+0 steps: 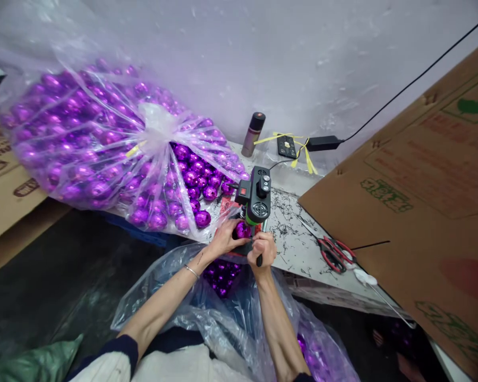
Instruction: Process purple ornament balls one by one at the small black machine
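My left hand [223, 240] holds a shiny purple ball [242, 230] under a small black and green machine [255, 195] on the table edge. Its fingers curl round the ball. My right hand [263, 248] is closed on a dark lever [259, 260] at the machine's base, just right of the ball. An open clear plastic bag [171, 297] on my lap holds more purple balls [222, 276] directly below both hands.
A big tied clear bag of purple balls [103, 143] fills the left. Red-handled scissors [334, 253] lie on the white table [302, 249] amid black scraps. A large cardboard sheet [422, 201] leans at right. A spray can [253, 133] and power adapter [322, 143] stand by the wall.
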{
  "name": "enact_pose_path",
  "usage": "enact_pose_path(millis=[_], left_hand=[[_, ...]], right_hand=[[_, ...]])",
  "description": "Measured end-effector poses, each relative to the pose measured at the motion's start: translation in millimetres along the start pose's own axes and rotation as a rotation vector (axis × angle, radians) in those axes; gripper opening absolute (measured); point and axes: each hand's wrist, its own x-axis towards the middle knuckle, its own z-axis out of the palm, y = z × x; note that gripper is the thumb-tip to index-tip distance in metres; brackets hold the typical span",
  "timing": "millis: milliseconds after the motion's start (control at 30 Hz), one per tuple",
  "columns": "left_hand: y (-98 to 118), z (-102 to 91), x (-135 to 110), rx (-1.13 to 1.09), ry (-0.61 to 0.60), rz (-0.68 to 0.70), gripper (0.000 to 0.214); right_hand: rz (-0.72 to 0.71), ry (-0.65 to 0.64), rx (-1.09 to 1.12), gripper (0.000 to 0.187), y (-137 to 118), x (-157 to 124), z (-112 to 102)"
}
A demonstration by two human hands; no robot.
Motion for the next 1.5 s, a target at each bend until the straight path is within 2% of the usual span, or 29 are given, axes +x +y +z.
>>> enact_pose_path(millis=[100, 233, 367, 433, 500, 567, 633, 667, 733, 800, 900, 1000, 1067, 1167, 1233, 1300, 1367, 1500], left_hand=[[-2, 1.4, 3, 0.007, -0.002, 0.004, 0.064], [-2, -0.2, -5, 0.017, -0.005, 0.022, 0.072], [7, -7.8, -50, 0.088, -0.014, 0.11, 0.076], [16, -17.9, -74, 0.161, -0.01, 0.16, 0.082], [26, -35.9, -86, 0.226, 0.038, 0.216, 0.074], [30, -62.2, -79, 0.291, 0.107, 0.251, 0.051], [26, -92.7, -57, 0.383, 0.122, 0.206, 0.044], [21, -107.2, -44, 0.434, 0.075, 0.161, 0.042], [7, -129.9, -19, 0.512, -0.115, 0.084, 0.038], [-7, -140.0, -2, 0.563, -0.279, 0.038, 0.048], [-19, -134.8, 10, 0.619, -0.372, 0.021, 0.058], [-18, -125.4, 16, 0.571, -0.319, 0.01, 0.054], [-12, -125.4, 17, 0.454, -0.192, -0.028, 0.057], [2, -128.4, 12, 0.146, 0.093, -0.183, 0.068], [14, -123.2, 0, -0.128, 0.172, -0.281, 0.07], [26, -108.3, -16, -0.374, 0.144, -0.334, 0.066], [35, -86.7, -30, -0.523, 0.103, -0.369, 0.06], [37, -44.3, -42, -0.557, 0.102, -0.381, 0.06]], right_hand=[[0.017, -0.003, 0.011, 0.037, -3, 7, -2], [0.143, -0.035, 0.01, 0.035, -17, 34, -12], [0.322, -0.097, 0.035, 0.037, -29, 54, -19], [0.328, -0.09, 0.05, 0.037, -31, 53, -19], [0.301, -0.073, 0.058, 0.035, -31, 47, -17], [0.279, -0.054, 0.065, 0.035, -29, 42, -15], [0.272, -0.047, 0.071, 0.034, -28, 38, -15], [0.269, -0.047, 0.072, 0.034, -28, 38, -15], [0.257, -0.06, 0.073, 0.034, -27, 37, -16], [0.241, -0.08, 0.072, 0.033, -26, 37, -17], [0.223, -0.087, 0.065, 0.033, -26, 38, -17], [0.218, -0.082, 0.055, 0.033, -26, 40, -18], [0.224, -0.09, 0.051, 0.033, -27, 42, -18], [0.241, -0.104, 0.045, 0.033, -29, 46, -19], [0.262, -0.1, 0.054, 0.034, -31, 50, -19], [0.294, -0.092, 0.069, 0.034, -33, 55, -19], [0.327, -0.09, 0.074, 0.036, -35, 61, -19], [0.362, -0.115, 0.07, 0.039, -36, 69, -20]])
